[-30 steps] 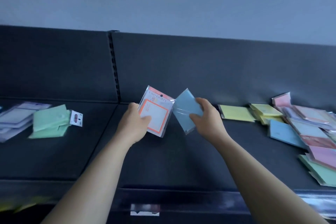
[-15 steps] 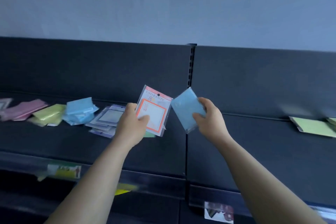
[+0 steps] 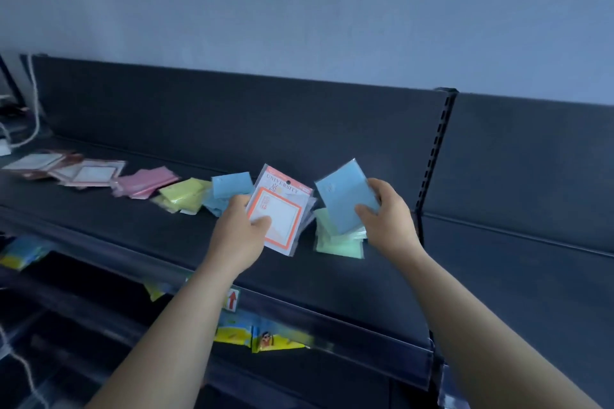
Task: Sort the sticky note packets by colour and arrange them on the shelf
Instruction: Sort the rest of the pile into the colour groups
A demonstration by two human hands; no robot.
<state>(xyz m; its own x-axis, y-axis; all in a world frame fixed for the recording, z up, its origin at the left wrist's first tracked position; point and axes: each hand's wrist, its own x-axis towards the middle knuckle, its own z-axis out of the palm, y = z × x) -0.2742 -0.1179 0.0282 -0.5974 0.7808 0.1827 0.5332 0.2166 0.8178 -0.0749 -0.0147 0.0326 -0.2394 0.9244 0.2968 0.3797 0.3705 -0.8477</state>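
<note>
Shelf (image 3: pixel 332 282) carries five piles in a row: framed pile (image 3: pixel 89 173) far left, then pink pile (image 3: pixel 146 181), yellow pile (image 3: pixel 181 196), blue pile (image 3: pixel 229 186) and green pile (image 3: pixel 339 244). The packets in each are too blurred to count. Two hands hover over it. The left hand (image 3: pixel 237 236) pinches one orange-framed packet (image 3: pixel 282 212) between thumb and fingers, hiding part of the blue pile. The right hand (image 3: pixel 388 222) grips one blue packet (image 3: pixel 344 196) over the green pile, covering its top. Bare shelf runs along the front edge and right of the green pile.
</note>
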